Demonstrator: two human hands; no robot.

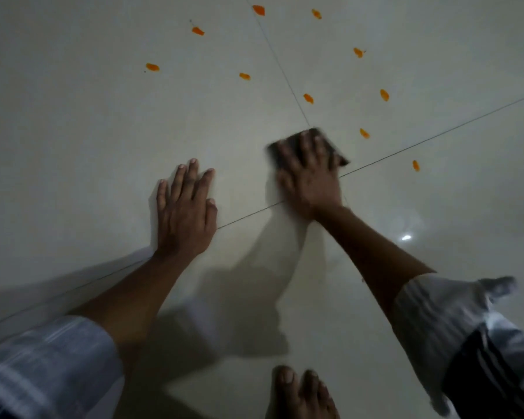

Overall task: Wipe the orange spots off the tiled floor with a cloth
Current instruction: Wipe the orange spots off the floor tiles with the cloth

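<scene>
Wiping step, head view. The right hand (307, 173) lies flat on a dark cloth (330, 143) just right of frame centre, its fingers (304, 146) spread and straight, pressing the cloth onto the tiled floor (73, 116) rather than curling round it. The left hand (183, 213) rests palm-down on the floor left of centre, fingers extended and holding nothing; it appears to serve as a brace.

To do the step well, judged from this layout: keep the palm over the cloth so pressure is even, sweep outward toward the nearest spot (364, 133), just right of the cloth, and lift or refold the cloth between passes so pigment is not smeared across the glossy tile or into the grout lines (436, 136). The right hand is blurred, which suggests motion.

The orange spots are small, elongated, saturated dabs, well apart from one another, scattered over the upper centre and upper right of the frame; about eleven remain visible, so most of the task appears undone. Whether they are wet or dried cannot be told. The tile below the hands, in the lower frame, shows no spots. Bare toes (300, 391) show at the bottom edge.
</scene>
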